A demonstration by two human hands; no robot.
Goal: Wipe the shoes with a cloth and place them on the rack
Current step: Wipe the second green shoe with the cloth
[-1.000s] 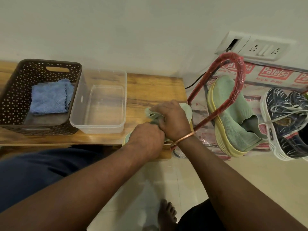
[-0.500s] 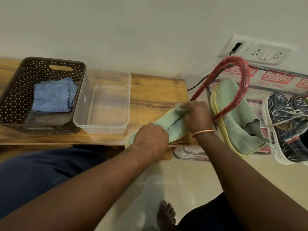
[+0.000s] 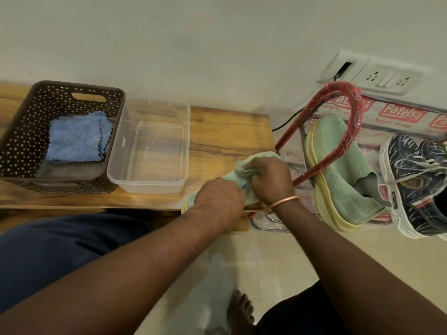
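**A:** The left hand [image 3: 219, 198] grips the shoe [image 3: 250, 198] by its heel at the table [image 3: 225, 131] edge, steadying it against the rub.

**B:** And the right hand [image 3: 268, 181] curls round a bunched cloth [image 3: 242, 168], pressed on the upper near the toe.

**A:** Its mate [image 3: 338, 170] sits on the rack [image 3: 348, 93] just beside, so the carry looks short.

Bare tabletop [image 3: 225, 134] lies between clear tub [image 3: 187, 146] and red rack [image 3: 357, 112].

Knit-cloth shoe [image 3: 343, 170], fluffy blue cloth [image 3: 75, 139], perforated matt plastic basket [image 3: 21, 131], clear glossy plastic tub [image 3: 150, 184], grained wooden surface [image 3: 225, 131].
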